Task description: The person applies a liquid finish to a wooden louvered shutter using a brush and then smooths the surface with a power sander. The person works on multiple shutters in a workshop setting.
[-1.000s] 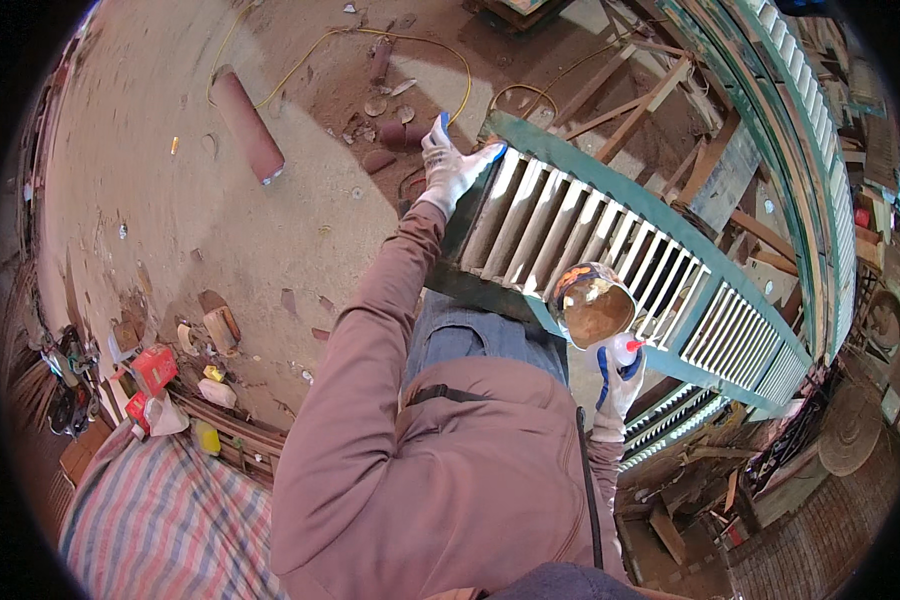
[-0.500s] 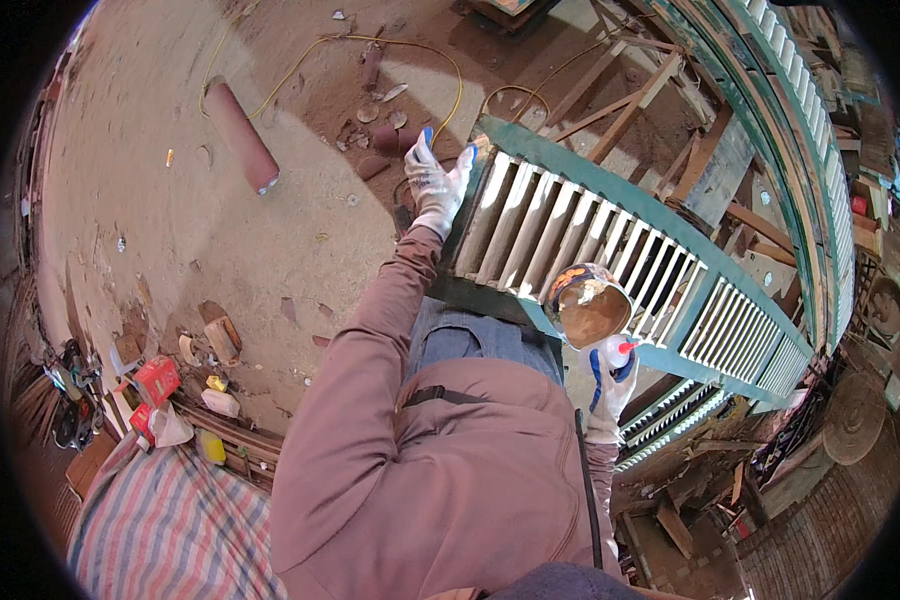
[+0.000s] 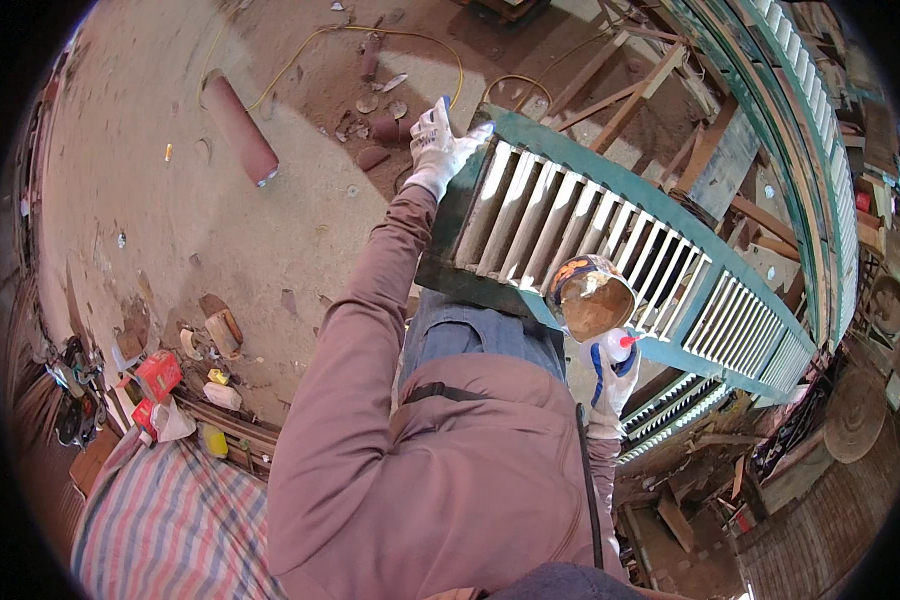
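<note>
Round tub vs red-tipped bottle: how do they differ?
The tub is wide-mouthed and open; the bottle narrows to a tip. The tub has a brown inside and dark, orange-marked side; the bottle shows pale and red. The tub looks larger than the bottle's visible part. Both are at the right hand.

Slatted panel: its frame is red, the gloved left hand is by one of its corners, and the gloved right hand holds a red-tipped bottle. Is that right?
Not quite: the head view shows that the frame of the slatted panel is green, not red. The gloved left hand is by one corner, and the gloved right hand holds a red-tipped bottle.
</note>
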A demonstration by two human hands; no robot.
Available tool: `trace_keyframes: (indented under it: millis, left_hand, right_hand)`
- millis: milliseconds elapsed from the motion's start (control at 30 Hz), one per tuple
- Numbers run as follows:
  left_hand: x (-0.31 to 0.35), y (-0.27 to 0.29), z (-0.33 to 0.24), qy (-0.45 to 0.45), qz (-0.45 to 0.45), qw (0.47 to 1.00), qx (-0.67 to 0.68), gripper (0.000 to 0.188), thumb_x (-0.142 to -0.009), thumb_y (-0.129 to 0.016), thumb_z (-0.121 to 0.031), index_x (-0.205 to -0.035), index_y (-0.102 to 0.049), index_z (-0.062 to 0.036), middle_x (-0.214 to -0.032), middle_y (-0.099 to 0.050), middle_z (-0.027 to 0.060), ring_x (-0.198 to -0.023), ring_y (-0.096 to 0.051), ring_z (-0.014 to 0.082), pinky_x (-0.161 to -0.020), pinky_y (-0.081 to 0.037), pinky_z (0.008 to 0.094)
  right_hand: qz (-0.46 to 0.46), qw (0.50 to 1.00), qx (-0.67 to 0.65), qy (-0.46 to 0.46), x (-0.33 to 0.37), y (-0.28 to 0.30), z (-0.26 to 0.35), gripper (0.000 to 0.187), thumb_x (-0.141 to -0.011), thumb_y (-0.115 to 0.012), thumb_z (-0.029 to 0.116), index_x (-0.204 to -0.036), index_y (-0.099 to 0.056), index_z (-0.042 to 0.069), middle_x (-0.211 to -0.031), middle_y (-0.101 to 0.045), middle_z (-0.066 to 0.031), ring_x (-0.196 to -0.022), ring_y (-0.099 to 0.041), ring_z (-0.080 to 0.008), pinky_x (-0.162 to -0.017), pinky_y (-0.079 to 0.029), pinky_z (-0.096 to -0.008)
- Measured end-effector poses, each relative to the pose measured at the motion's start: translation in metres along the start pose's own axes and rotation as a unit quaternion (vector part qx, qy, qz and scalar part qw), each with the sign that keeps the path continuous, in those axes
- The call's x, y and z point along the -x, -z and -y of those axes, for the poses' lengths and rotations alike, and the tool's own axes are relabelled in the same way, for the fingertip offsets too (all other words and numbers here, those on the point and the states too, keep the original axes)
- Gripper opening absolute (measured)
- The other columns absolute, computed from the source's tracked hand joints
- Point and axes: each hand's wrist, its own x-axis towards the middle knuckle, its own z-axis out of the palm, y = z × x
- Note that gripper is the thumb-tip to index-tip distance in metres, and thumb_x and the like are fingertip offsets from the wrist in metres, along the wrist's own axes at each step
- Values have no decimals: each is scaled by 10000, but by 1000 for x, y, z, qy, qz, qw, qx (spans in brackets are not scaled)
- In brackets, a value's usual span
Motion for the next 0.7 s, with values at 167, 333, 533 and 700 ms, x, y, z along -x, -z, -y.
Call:
trace_keyframes:
  millis: [167, 333, 533, 700]
  left_hand:
    - [20, 4, 21, -5, -72, 996, 45, 1042, -753, -828, -635, -1517, -411, -61, -1446, -491, 247, -1325, -482, 418, -1124, -388, 505]
    - [29, -7, 34, 1, -84, 996, 27, 1169, -672, -875, -653, -1541, -356, -69, -1444, -469, 247, -1348, -453, 410, -1129, -385, 510]
    - [27, -13, 9, -8, -96, 995, 0, 1195, -654, -874, -667, -1547, -350, -71, -1476, -431, 254, -1376, -422, 413, -1148, -371, 503]
    - [50, -13, 26, -8, -107, 994, 4, 1198, -652, -876, -668, -1543, -356, -59, -1474, -417, 243, -1353, -436, 418, -1136, -377, 503]
  right_hand:
    - [14, 1000, -3, 1, -6, 1, -2, 614, -872, -804, 46, -1408, -511, -20, -1312, -599, -121, -1199, -596, -210, -1041, -495, -346]
    - [4, 1000, 2, 4, -6, 2, 1, 628, -864, -802, 21, -1415, -504, -22, -1320, -594, -130, -1199, -596, -211, -1036, -502, -345]
    - [12, 1000, 3, 4, -8, 0, 5, 629, -863, -798, 11, -1415, -498, -33, -1321, -586, -127, -1196, -595, -214, -1030, -511, -344]
    - [17, 1000, -24, -4, -7, 4, -2, 633, -862, -797, 4, -1417, -496, -34, -1319, -582, -124, -1200, -593, -212, -1026, -516, -344]
